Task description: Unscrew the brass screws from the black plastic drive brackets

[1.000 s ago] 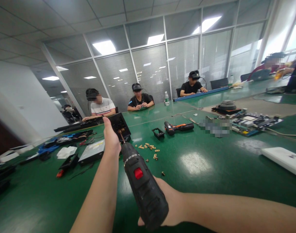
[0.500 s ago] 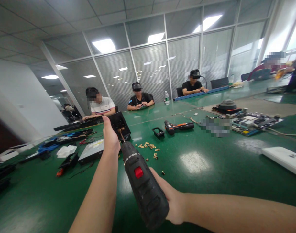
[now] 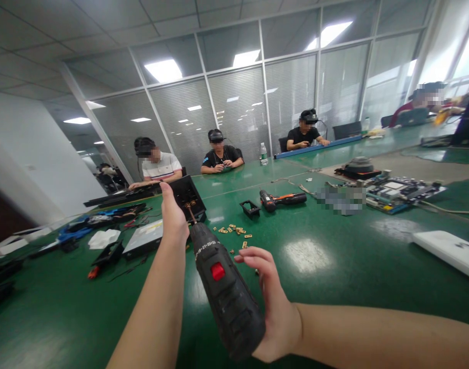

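A black open-fronted box (image 3: 186, 190) is held up by my left hand (image 3: 174, 212), its thumb upright along the near side and its other fingers hidden. Inside it are small brass-coloured pieces. The bit of a black cordless drill (image 3: 224, 287) with a red switch points into the box and appears to reach one of these pieces. Behind the drill, my right hand (image 3: 274, 302) supports its rear and handle. Some of its fingers are raised and curved away from the body; the drill hides the others. Several small brass plates (image 3: 234, 229) lie on the green table beyond.
A second drill (image 3: 282, 200) lies past the brass plates, near a small black frame (image 3: 250, 209). On the left is a silver drive (image 3: 145, 237); a circuit board (image 3: 399, 192) and a white device (image 3: 445, 251) are on the right. Several people sit across the table.
Fingers of my right hand have lifted off the drill's side and spread upward. The drill and the box stay almost in place.
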A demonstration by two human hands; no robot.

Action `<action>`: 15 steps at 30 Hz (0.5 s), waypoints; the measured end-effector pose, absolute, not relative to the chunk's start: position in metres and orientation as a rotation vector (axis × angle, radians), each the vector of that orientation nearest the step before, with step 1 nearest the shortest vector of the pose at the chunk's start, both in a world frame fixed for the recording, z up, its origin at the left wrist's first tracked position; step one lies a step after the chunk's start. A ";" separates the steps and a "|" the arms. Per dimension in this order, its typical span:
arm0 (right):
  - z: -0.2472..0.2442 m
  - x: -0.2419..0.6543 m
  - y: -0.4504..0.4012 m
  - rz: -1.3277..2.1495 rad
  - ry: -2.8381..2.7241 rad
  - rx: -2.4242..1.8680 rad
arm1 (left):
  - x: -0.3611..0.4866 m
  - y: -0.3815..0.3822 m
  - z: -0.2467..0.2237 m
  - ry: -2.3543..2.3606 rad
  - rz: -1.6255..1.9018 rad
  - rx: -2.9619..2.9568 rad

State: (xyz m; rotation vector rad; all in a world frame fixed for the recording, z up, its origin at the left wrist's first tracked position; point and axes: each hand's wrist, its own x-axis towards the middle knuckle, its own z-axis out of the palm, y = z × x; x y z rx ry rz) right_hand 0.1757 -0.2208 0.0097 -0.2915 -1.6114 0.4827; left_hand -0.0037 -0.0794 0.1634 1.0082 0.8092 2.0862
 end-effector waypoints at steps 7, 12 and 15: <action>0.015 0.177 -0.216 0.134 -1.575 -0.264 | -0.007 -0.077 0.160 0.791 2.071 1.047; 0.002 0.178 -0.209 -0.040 -1.602 -0.192 | -0.011 -0.072 0.157 0.787 2.070 1.043; -0.001 0.177 -0.211 -0.080 -1.568 -0.254 | -0.010 -0.072 0.158 0.779 2.074 1.056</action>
